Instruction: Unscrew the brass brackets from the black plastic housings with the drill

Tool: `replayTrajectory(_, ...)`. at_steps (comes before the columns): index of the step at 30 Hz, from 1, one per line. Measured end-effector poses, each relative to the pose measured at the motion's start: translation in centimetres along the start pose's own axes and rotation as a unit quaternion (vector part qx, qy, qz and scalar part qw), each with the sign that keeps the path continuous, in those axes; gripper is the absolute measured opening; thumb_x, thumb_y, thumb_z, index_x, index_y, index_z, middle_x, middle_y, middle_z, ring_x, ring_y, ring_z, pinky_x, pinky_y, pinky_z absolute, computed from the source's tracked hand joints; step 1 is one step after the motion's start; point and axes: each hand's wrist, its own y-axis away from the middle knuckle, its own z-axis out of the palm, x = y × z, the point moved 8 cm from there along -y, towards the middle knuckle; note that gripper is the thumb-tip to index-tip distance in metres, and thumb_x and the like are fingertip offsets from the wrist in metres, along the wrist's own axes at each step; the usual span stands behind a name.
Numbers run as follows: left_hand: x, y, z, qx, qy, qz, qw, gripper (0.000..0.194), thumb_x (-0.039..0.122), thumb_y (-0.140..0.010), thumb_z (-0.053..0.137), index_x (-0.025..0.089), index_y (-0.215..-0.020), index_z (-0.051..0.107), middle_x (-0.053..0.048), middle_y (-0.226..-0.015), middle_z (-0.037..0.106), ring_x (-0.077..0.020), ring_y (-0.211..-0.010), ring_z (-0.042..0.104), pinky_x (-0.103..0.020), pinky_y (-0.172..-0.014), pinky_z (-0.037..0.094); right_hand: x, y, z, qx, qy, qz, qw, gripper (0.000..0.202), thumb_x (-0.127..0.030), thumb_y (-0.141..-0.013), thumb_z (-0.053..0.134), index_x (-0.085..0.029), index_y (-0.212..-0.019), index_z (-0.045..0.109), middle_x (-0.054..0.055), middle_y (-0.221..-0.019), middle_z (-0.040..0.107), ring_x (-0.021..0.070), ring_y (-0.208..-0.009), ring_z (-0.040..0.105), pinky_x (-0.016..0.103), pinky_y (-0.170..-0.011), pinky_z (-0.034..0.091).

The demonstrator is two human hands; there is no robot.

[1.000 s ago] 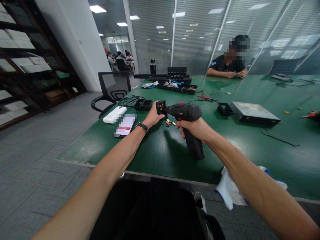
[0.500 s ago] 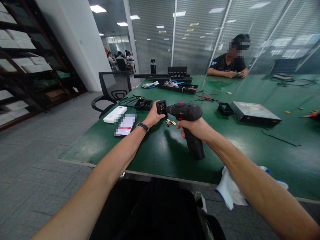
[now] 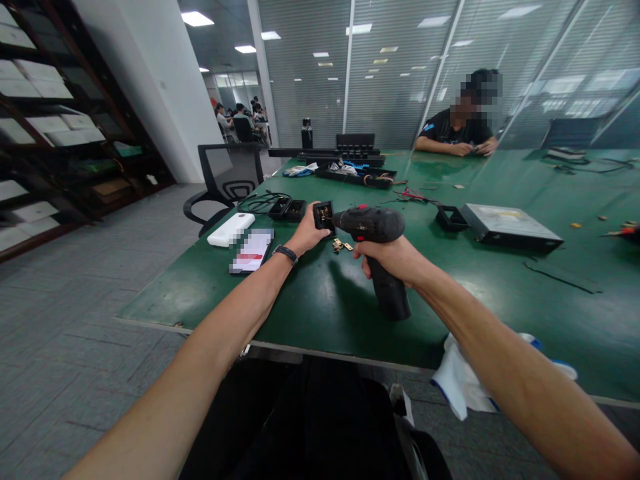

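My left hand (image 3: pixel 309 233) is wrapped round a small black box (image 3: pixel 324 216), tilted so that its open side with brass-coloured parts inside faces the drill. In my right hand (image 3: pixel 387 257) is a black cordless drill (image 3: pixel 376 223) with red details, its nose pointing left at the box. The drill's tip is at the box's open side; whether it touches a part inside is too small to tell. Below the box, several brass-coloured pieces (image 3: pixel 342 246) lie on the green table (image 3: pixel 300 313). Two black boxes (image 3: pixel 287 209) stand just left of my left hand.
A phone (image 3: pixel 251 251) and a white power bank (image 3: pixel 231 230) lie at the left. On the right are a black frame (image 3: pixel 451 218), a metal drive (image 3: pixel 511 227) and white gloves (image 3: pixel 463 380). Behind are a black tray (image 3: pixel 353 175) and a seated person (image 3: pixel 457 130).
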Motion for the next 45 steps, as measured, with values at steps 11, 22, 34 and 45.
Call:
replayTrajectory(11,0.04,-0.04,-0.03,0.003,0.003,-0.003,1.000,0.093,0.009,-0.069,0.080,0.018,-0.153,0.040,-0.015,-0.150,0.061,-0.0332,-0.144,0.061,-0.052,-0.132,0.041,0.22,-0.02,0.00,-0.004,-0.002,0.001,1.000,0.005,-0.025,-0.069,0.073,-0.022,-0.069,0.069,0.001,-0.046,0.065,0.0158,-0.040,0.057,0.025,-0.040,0.045)
replayTrajectory(22,-0.02,0.02,0.07,0.000,0.006,-0.008,1.000,0.095,0.011,-0.069,0.081,0.017,-0.154,0.039,-0.017,-0.151,0.060,-0.0339,-0.145,0.060,-0.053,-0.132,0.041,0.20,-0.06,-0.09,0.000,-0.001,-0.001,1.000,0.006,-0.025,-0.069,0.074,-0.022,-0.069,0.069,0.001,-0.047,0.065,0.0158,-0.040,0.058,0.026,-0.040,0.047)
replayTrajectory(34,0.03,0.10,0.06,0.002,0.010,-0.010,1.000,0.093,0.011,-0.069,0.081,0.019,-0.154,0.042,-0.016,-0.150,0.060,-0.0343,-0.144,0.060,-0.056,-0.132,0.041,0.37,-0.02,-0.10,-0.001,0.001,0.006,1.000,0.007,-0.022,-0.071,0.073,-0.023,-0.071,0.067,0.001,-0.048,0.065,0.0170,-0.040,0.058,0.027,-0.040,0.047)
replayTrajectory(45,0.28,0.02,-0.05,0.007,-0.012,-0.006,1.000,0.091,0.009,-0.069,0.080,0.017,-0.151,0.042,-0.016,-0.151,0.060,-0.0338,-0.145,0.060,-0.053,-0.133,0.041,0.38,-0.09,-0.09,0.001,0.002,0.002,1.000,0.008,-0.023,-0.069,0.074,-0.023,-0.072,0.067,0.000,-0.049,0.064,0.0167,-0.040,0.058,0.026,-0.040,0.046)
